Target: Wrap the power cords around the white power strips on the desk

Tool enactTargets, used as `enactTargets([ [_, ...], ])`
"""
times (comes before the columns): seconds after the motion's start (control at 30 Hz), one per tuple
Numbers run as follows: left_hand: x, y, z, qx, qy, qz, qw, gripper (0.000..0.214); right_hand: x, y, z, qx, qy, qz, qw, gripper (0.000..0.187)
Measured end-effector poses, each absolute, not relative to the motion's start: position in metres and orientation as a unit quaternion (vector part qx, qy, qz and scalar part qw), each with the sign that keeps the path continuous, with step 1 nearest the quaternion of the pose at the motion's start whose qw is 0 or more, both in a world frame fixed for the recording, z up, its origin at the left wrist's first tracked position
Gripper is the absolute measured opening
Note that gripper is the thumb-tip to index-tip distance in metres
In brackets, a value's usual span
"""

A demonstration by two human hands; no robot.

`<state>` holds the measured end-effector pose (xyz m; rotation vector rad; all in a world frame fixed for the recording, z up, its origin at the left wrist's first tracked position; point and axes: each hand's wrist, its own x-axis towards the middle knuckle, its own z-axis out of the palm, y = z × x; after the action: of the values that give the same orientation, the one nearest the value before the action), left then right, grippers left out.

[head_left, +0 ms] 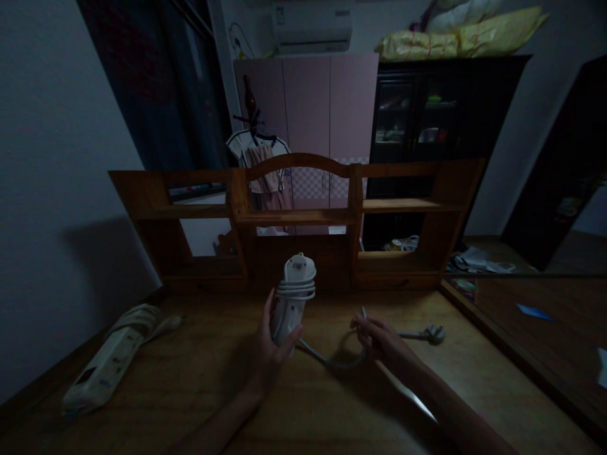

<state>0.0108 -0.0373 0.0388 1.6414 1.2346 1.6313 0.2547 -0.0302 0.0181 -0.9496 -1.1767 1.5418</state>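
My left hand (pixel 271 344) is closed around the lower part of a white power strip (pixel 294 287), held upright above the wooden desk (pixel 303 404). Its white cord is wound in several turns round the strip's upper half. A loose length of the cord (pixel 327 360) loops down from the strip to my right hand (pixel 377 336), which pinches it. Beyond my right hand the cord ends in a plug (pixel 434 333) lying on the desk.
A second power strip wrapped in a pale cover (pixel 111 357) lies at the desk's left. A wooden shelf unit (pixel 303 215) stands along the desk's back edge. Behind it are pink wardrobe doors (pixel 327 107), a dark cabinet (pixel 427 120) and hanging clothes (pixel 263 170).
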Motion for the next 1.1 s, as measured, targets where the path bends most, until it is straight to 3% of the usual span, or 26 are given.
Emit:
enactTargets([
  [0.2,0.003,-0.041,0.029,0.709,0.431,0.536,0.152,0.084,0.250,-0.029,0.004,-0.450,-0.560,0.503,0.480,0.039],
  [0.47,-0.001,-0.036,0.005,0.861,0.302,0.392,0.116,0.104,0.251,-0.026,-0.012,-0.441,-0.526,0.480,0.547,0.026],
  [0.63,-0.002,-0.032,0.001,0.930,0.212,0.299,0.039,0.097,0.260,-0.020,-0.009,-0.441,-0.416,0.519,0.603,0.019],
  [0.87,0.004,-0.040,0.005,0.947,0.235,0.219,0.023,0.089,0.269,-0.020,0.006,-0.407,-0.283,0.582,0.645,0.025],
  [1.1,0.004,-0.043,0.013,0.949,0.273,0.159,0.014,0.096,0.275,-0.022,0.015,-0.350,-0.183,0.623,0.675,0.017],
])
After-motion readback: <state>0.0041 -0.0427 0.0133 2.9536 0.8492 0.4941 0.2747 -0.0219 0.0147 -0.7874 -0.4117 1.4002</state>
